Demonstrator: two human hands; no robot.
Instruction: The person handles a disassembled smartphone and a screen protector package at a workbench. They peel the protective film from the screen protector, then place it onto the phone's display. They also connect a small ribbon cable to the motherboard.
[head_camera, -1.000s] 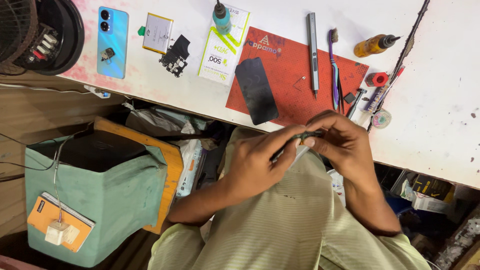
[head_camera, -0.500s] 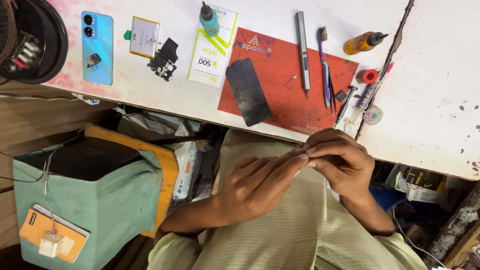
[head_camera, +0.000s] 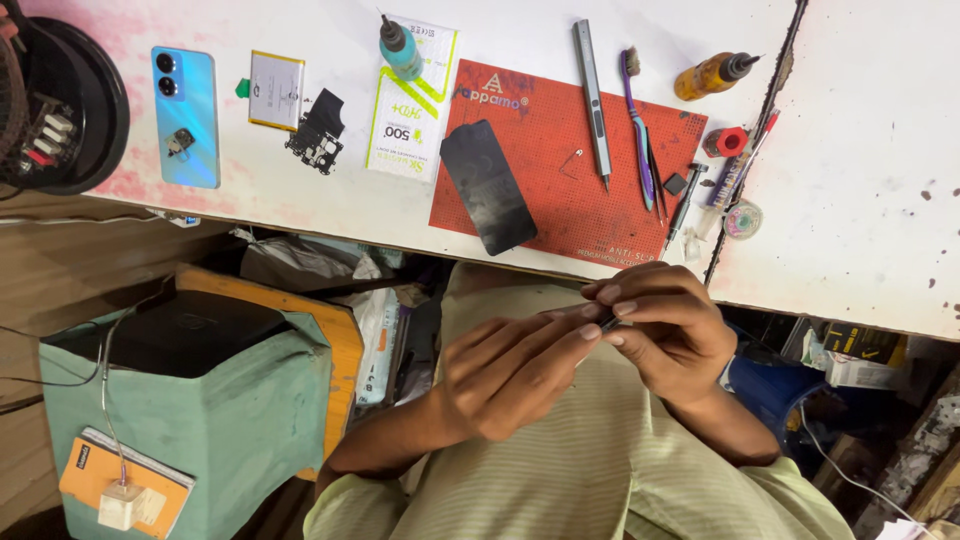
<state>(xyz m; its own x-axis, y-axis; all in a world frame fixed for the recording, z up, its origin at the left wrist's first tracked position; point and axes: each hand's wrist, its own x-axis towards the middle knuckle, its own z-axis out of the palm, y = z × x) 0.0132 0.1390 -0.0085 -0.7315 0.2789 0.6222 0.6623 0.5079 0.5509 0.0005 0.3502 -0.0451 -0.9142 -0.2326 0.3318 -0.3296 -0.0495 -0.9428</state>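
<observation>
My left hand (head_camera: 510, 372) and my right hand (head_camera: 672, 325) meet over my lap, just below the table edge. Their fingertips pinch a small dark part (head_camera: 607, 322) between them; most of it is hidden by the fingers. The nearest things on the white table (head_camera: 860, 170) are a red work mat (head_camera: 600, 205) with a black phone screen (head_camera: 488, 187) lying on it, a grey pen-shaped screwdriver (head_camera: 592, 100) and a purple brush (head_camera: 638, 120).
A blue phone back (head_camera: 186, 116), a white battery (head_camera: 276, 90), a black frame piece (head_camera: 318, 132), a teal bottle (head_camera: 400, 50) and an amber bottle (head_camera: 712, 75) lie farther back. A round black tray (head_camera: 95, 125) sits far left. A teal bag (head_camera: 200, 410) stands below.
Both hands stayed together on the small part and sank a little lower from the table edge. The fingers shifted their pinch slightly.
</observation>
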